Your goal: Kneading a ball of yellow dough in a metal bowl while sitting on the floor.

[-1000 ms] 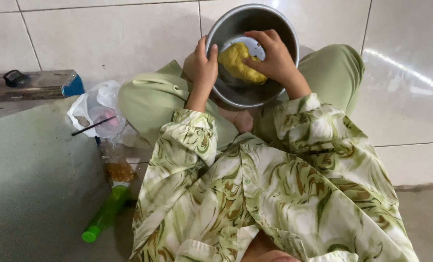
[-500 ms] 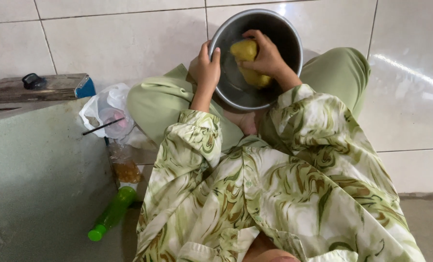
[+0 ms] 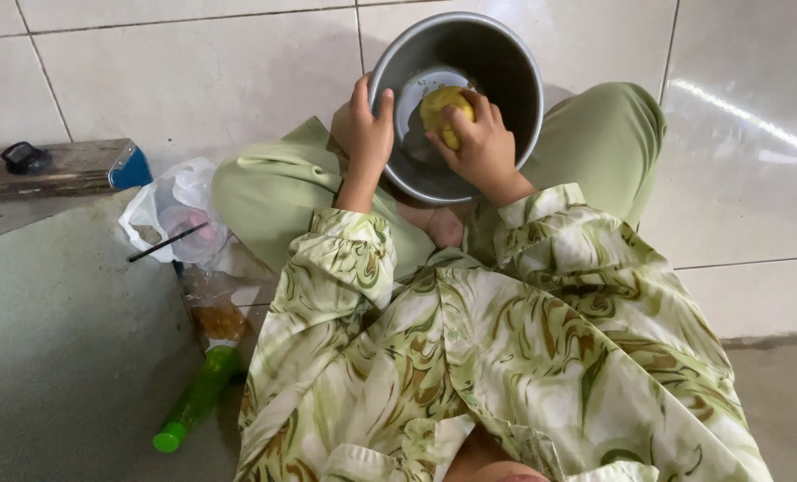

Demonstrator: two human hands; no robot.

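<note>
A round metal bowl point(image 3: 505, 54) rests tilted between my crossed legs on the tiled floor. My left hand point(image 3: 367, 134) grips the bowl's near left rim, thumb inside. Inside the bowl, my right hand point(image 3: 474, 143) is closed on a lump of yellow dough point(image 3: 441, 103), pressing it against the bowl's bottom. Most of the dough is covered by my fingers. Both arms wear green patterned sleeves.
To my left lie a crumpled clear plastic bag point(image 3: 179, 210) with a dark straw, a small bag of brownish contents point(image 3: 215, 312) and a green bottle point(image 3: 197, 397) on its side. A wooden block point(image 3: 59, 168) with a small dark object sits at the far left.
The dough has been gathered from a spread mass into a compact lump under my right hand. The bowl and my left hand keep their places; the camera view shifted slightly.
</note>
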